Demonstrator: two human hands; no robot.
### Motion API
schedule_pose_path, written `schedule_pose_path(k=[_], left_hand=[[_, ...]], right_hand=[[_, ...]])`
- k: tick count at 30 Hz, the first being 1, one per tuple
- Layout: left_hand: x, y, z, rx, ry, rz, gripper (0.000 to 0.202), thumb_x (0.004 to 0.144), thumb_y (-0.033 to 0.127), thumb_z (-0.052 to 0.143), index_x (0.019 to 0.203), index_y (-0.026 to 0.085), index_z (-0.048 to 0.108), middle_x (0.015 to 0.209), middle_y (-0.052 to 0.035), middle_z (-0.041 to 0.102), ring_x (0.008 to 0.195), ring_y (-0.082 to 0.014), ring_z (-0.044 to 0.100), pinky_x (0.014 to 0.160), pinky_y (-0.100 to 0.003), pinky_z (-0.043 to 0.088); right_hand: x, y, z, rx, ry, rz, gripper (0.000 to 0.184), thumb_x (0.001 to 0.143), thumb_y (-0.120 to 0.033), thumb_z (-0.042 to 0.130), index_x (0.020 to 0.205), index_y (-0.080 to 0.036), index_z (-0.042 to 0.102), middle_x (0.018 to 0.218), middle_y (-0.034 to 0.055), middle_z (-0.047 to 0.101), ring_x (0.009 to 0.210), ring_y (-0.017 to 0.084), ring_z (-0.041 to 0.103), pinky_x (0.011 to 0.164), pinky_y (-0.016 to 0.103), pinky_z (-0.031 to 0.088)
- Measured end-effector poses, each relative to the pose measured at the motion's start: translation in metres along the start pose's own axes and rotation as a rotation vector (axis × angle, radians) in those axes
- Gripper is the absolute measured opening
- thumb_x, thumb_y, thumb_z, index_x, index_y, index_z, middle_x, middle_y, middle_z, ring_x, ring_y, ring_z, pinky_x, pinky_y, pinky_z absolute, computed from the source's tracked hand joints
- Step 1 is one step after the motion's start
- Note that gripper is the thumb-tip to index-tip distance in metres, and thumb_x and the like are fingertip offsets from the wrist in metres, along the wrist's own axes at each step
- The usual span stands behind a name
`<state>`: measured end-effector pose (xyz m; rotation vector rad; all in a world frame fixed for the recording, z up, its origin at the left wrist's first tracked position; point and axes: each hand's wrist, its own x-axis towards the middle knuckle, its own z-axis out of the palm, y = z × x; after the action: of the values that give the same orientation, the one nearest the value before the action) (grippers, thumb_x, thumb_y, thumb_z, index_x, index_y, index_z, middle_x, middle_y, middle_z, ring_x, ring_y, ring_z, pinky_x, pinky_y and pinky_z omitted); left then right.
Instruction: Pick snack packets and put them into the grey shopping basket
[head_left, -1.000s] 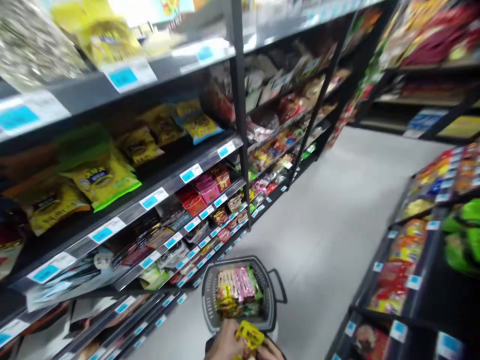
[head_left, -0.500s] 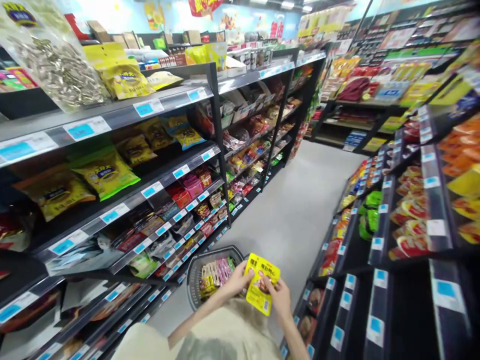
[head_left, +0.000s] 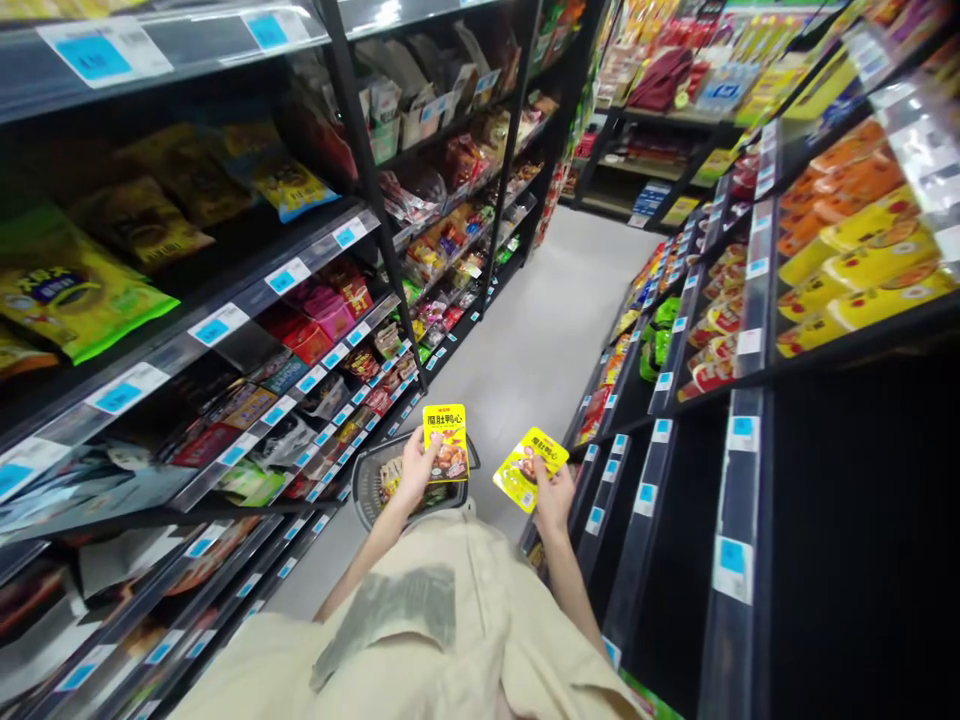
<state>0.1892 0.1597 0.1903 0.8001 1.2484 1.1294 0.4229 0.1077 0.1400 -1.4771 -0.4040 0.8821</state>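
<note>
My left hand (head_left: 414, 470) grips a yellow snack packet (head_left: 448, 445) by its left edge, thumb on the front, holding it upright over the basket. My right hand (head_left: 553, 492) pinches a similar yellow snack packet (head_left: 529, 468) at its right side; this one is tilted, above the floor near the right-hand shelves. The two packets are apart. Under my left hand a grey shopping basket (head_left: 366, 492) stands on the floor by the left shelves, with several snack packs (head_left: 391, 478) inside. The left packet and hand hide part of its contents.
Shelves (head_left: 315, 262) of bagged snacks with blue price tags line the left side. Stepped shelves (head_left: 742, 480) rise on the right, with orange and yellow packets (head_left: 862, 250) higher up. A grey floor aisle (head_left: 525, 300) runs ahead to a display stand (head_left: 652, 150).
The two yellow packets, earlier overlapping between both hands, are now separated, one in each hand. My left hand is now over the basket, my right hand further right. The view has tilted down.
</note>
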Motion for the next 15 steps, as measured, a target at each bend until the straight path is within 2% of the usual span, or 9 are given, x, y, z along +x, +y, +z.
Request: schedule_pose_path(k=[3, 7, 11, 15], left_hand=[[-0.002, 0.017, -0.003, -0.063, 0.006, -0.012, 0.061, 0.07, 0.062, 0.084, 0.107, 0.017, 0.064, 0.101, -0.0106, 0.078, 0.081, -0.0259, 0.076, 0.075, -0.036, 0.061], [0.0, 0.032, -0.003, -0.162, 0.04, 0.011, 0.055, 0.072, 0.062, 0.084, 0.1, 0.017, 0.068, 0.097, -0.0082, 0.078, 0.086, -0.0271, 0.075, 0.079, -0.036, 0.058], [0.006, 0.037, -0.006, -0.213, 0.1, 0.035, 0.055, 0.072, 0.064, 0.082, 0.098, 0.017, 0.072, 0.099, -0.0072, 0.077, 0.089, -0.0246, 0.073, 0.081, -0.034, 0.055], [0.013, 0.043, -0.011, -0.259, 0.166, 0.073, 0.052, 0.071, 0.062, 0.084, 0.092, 0.017, 0.07, 0.092, -0.0036, 0.075, 0.082, -0.0194, 0.069, 0.076, -0.028, 0.052]], right_hand=[[0.004, -0.003, 0.0, 0.009, 0.022, -0.008, 0.054, 0.066, -0.055, 0.087, 0.101, -0.018, 0.067, 0.098, 0.0087, 0.079, 0.081, 0.023, 0.075, 0.068, 0.031, 0.06], [-0.003, 0.001, 0.006, 0.005, 0.01, 0.034, 0.053, 0.065, -0.053, 0.089, 0.099, -0.018, 0.068, 0.097, 0.0071, 0.079, 0.078, 0.021, 0.075, 0.068, 0.03, 0.06], [-0.023, 0.01, 0.015, -0.035, -0.048, 0.105, 0.054, 0.064, -0.055, 0.088, 0.099, -0.018, 0.069, 0.095, 0.0072, 0.079, 0.078, 0.023, 0.075, 0.067, 0.032, 0.061], [-0.041, 0.02, 0.021, -0.047, -0.173, 0.191, 0.056, 0.063, -0.054, 0.09, 0.099, -0.018, 0.069, 0.094, 0.008, 0.08, 0.078, 0.025, 0.077, 0.069, 0.034, 0.062]])
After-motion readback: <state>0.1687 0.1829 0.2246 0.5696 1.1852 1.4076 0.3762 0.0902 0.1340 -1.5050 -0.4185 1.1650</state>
